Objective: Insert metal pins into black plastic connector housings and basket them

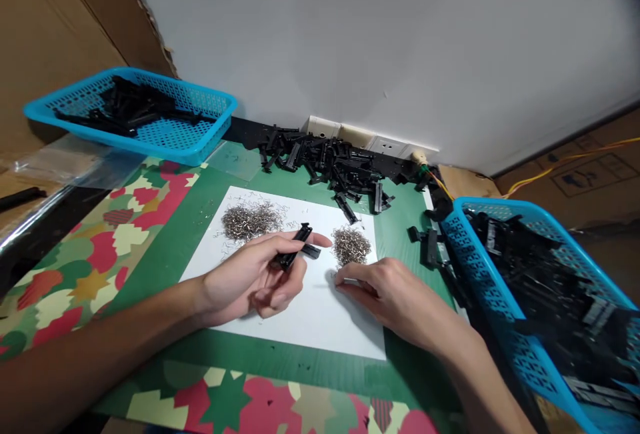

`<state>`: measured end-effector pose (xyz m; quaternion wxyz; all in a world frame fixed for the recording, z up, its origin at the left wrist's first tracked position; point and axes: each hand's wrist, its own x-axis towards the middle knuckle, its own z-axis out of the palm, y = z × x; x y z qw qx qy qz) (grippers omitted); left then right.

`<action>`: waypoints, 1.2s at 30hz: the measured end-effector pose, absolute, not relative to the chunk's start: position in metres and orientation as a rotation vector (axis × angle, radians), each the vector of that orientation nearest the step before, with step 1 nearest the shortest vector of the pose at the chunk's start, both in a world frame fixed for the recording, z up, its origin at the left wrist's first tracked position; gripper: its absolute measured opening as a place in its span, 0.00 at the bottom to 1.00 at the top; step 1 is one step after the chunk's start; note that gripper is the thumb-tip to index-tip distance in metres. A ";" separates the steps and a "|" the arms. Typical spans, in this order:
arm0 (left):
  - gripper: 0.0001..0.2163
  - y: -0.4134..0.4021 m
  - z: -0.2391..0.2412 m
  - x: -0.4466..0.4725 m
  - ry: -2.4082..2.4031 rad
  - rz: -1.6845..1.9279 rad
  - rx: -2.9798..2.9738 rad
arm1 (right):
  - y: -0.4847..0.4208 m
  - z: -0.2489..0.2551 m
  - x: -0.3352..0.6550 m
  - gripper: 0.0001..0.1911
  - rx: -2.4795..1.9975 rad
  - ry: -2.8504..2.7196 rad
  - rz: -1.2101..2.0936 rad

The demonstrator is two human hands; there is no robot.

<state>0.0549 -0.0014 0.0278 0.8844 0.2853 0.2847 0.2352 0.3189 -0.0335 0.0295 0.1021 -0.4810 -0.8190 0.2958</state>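
My left hand (270, 274) is closed around black plastic parts (295, 251), long and narrow, held over a white sheet of paper (305, 324). One of them sticks out between the fingers at an angle. My right hand (380, 287) is over the right side of the sheet, thumb and forefinger pinched together at the near edge of a small pile of tiny metal pieces (351, 246). Whatever lies between those fingertips is too small to make out. A wider pile of thin bent metal wire pieces (250, 219) is behind my left hand.
Loose black plastic parts (330, 161) are heaped at the back, by a row of wall sockets (385, 145). Blue baskets with black parts stand at the back left (195, 151) and the right (493, 287). Yellow and red wires (545, 171) run along the right. A green mat (280, 357) lies underneath.
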 end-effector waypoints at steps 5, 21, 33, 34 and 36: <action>0.16 -0.002 0.027 0.055 0.581 0.463 0.596 | -0.037 0.034 0.316 0.10 -1.497 -2.505 0.929; 0.11 -0.014 0.035 0.060 0.592 0.330 0.797 | -0.046 0.025 0.293 0.09 -1.104 -1.584 1.239; 0.11 -0.020 0.029 0.055 0.547 0.277 0.622 | -0.046 0.015 0.282 0.07 -1.129 -1.636 1.161; 0.11 -0.021 0.029 0.055 0.564 0.293 0.626 | -0.047 0.015 0.282 0.06 -1.133 -1.646 1.125; 0.11 -0.023 0.028 0.057 0.606 0.337 0.636 | -0.048 0.015 0.280 0.06 -1.151 -1.661 1.029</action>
